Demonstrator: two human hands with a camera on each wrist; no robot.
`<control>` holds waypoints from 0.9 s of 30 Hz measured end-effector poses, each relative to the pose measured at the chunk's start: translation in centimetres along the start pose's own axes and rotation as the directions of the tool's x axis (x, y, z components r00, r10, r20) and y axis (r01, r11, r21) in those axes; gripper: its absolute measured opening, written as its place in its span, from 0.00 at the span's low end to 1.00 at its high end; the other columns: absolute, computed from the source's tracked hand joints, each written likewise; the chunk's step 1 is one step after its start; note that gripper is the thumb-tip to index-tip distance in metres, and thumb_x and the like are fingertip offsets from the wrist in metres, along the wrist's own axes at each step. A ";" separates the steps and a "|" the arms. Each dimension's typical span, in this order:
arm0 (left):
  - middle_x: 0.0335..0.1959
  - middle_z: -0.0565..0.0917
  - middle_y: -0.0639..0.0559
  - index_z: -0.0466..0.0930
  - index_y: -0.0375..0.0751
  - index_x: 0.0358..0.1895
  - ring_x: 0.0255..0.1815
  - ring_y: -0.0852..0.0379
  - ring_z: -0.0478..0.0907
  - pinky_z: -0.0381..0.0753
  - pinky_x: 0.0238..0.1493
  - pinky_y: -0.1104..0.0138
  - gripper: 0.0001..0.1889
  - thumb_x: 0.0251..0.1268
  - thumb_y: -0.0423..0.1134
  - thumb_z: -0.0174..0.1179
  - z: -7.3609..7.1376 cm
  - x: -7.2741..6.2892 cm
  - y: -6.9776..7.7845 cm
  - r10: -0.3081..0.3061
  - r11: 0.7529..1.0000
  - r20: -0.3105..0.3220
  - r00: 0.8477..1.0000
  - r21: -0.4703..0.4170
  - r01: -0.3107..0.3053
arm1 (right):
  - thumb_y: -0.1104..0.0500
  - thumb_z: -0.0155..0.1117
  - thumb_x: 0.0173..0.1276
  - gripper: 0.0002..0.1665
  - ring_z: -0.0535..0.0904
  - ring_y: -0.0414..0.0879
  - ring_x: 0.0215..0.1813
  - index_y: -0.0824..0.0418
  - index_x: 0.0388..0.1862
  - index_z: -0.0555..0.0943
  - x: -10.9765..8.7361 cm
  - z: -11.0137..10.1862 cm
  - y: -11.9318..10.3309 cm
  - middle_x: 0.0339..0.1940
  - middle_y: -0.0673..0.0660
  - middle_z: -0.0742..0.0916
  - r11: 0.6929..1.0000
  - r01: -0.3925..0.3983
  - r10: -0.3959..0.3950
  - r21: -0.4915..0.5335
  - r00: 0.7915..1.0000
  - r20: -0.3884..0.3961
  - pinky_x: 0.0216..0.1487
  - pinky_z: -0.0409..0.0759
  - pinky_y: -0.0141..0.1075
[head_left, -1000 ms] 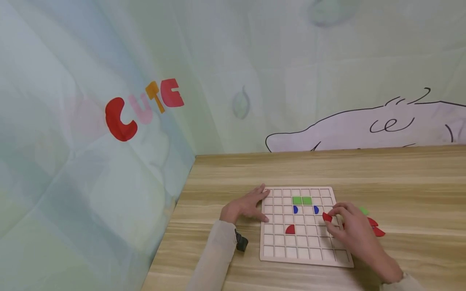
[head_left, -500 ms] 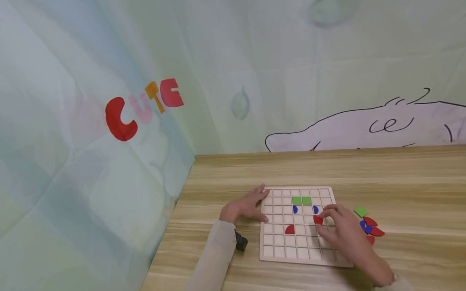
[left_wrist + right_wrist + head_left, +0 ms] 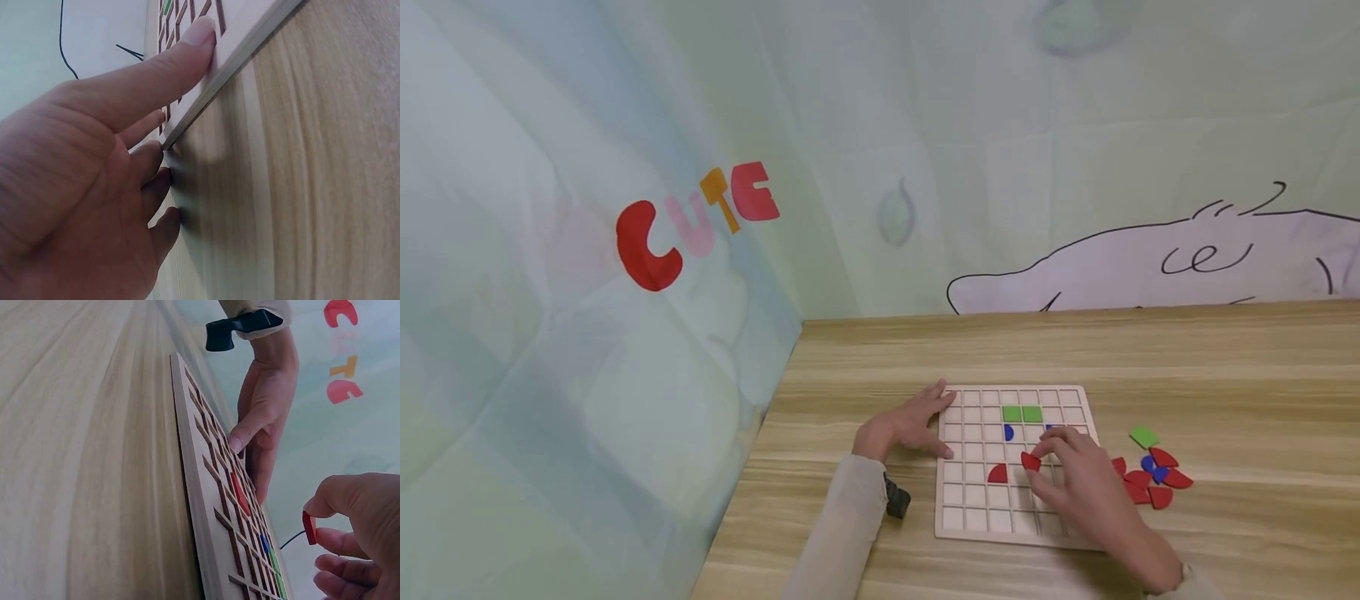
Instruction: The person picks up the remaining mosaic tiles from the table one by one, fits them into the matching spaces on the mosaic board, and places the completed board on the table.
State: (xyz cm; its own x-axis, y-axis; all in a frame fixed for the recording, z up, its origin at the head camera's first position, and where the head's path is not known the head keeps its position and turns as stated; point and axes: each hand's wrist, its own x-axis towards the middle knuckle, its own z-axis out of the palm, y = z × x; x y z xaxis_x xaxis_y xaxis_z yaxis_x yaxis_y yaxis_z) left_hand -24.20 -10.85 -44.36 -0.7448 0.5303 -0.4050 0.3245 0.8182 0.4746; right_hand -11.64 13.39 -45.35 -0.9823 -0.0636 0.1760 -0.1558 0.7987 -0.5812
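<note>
A pale wooden grid board [image 3: 985,539] lies flat on the table. My left hand [image 3: 913,423] rests at its left edge, the thumb on the rim in the left wrist view. Between thumb and finger, my right hand [image 3: 1086,483] pinches a red quarter-circle tile [image 3: 1030,461] above the middle of the board; the right wrist view shows this red tile [image 3: 309,528] held off the surface. Another red quarter-circle tile [image 3: 997,474] sits in a cell to the left. Two green square tiles [image 3: 1022,413] lie near the top, with a blue half-circle tile [image 3: 1009,432] below. A second blue one is mostly hidden by my right hand.
Right of the board is a loose pile of red tiles [image 3: 1161,497] with blue pieces [image 3: 1159,474] among them. A green square tile [image 3: 1144,436] lies just behind the pile. A printed cloth wall [image 3: 865,250] stands behind and to the left of the wooden table [image 3: 865,358].
My right hand has carried the red quarter-circle tile leftward over the board, from its right side to the middle. More of the pile now shows. The left hand has stayed in place.
</note>
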 end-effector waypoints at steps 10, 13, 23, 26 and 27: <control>0.80 0.38 0.56 0.47 0.53 0.77 0.80 0.56 0.35 0.46 0.77 0.55 0.49 0.56 0.50 0.68 0.1 0.0 0.0 -0.003 1.000 0.003 1.000 0.004 0.003 | 0.56 0.74 0.50 0.10 0.75 0.49 0.48 0.52 0.30 0.81 -0.5 1.6 -0.2 0.45 0.52 0.81 0.995 0.097 -0.098 -0.034 0.994 -0.049 0.51 0.77 0.48; 0.80 0.37 0.56 0.47 0.53 0.77 0.80 0.56 0.35 0.46 0.77 0.55 0.49 0.56 0.50 0.68 0.0 0.0 -0.1 0.004 1.000 0.002 1.000 -0.001 -0.004 | 0.56 0.75 0.49 0.11 0.75 0.47 0.46 0.51 0.29 0.80 -0.6 2.2 -0.4 0.43 0.50 0.81 0.990 0.133 -0.136 -0.040 0.989 -0.057 0.49 0.76 0.46; 0.80 0.38 0.56 0.48 0.53 0.77 0.80 0.56 0.35 0.46 0.77 0.54 0.48 0.56 0.50 0.68 -0.1 -0.2 0.1 0.005 1.000 -0.001 1.000 -0.007 -0.005 | 0.53 0.76 0.50 0.12 0.74 0.43 0.47 0.48 0.28 0.79 -0.9 3.5 -0.7 0.44 0.47 0.80 0.991 0.130 -0.129 -0.029 0.991 0.020 0.52 0.74 0.44; 0.80 0.38 0.57 0.48 0.53 0.77 0.80 0.56 0.35 0.46 0.77 0.54 0.49 0.55 0.50 0.68 -0.1 -0.1 0.0 0.003 1.000 -0.002 1.000 -0.012 -0.003 | 0.53 0.76 0.49 0.13 0.74 0.43 0.47 0.47 0.27 0.78 -0.9 3.8 -0.7 0.44 0.47 0.80 0.987 0.155 -0.154 -0.039 0.988 0.007 0.51 0.75 0.44; 0.80 0.38 0.57 0.48 0.53 0.77 0.80 0.56 0.35 0.46 0.77 0.54 0.49 0.56 0.50 0.68 -0.1 -0.1 0.0 0.003 1.000 -0.003 1.000 -0.014 -0.003 | 0.54 0.76 0.49 0.13 0.74 0.43 0.47 0.48 0.27 0.78 -0.9 3.9 -0.7 0.43 0.47 0.80 0.985 0.170 -0.170 -0.044 0.985 -0.003 0.50 0.75 0.44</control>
State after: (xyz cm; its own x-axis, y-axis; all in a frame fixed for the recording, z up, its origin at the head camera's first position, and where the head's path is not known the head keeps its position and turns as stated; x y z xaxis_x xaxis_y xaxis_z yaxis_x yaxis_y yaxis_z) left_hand -24.13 -10.93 -44.25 -0.7458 0.5319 -0.4011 0.3186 0.8135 0.4865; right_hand -11.00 10.61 -48.18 -0.9413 -0.1968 0.2742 -0.3155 0.8021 -0.5071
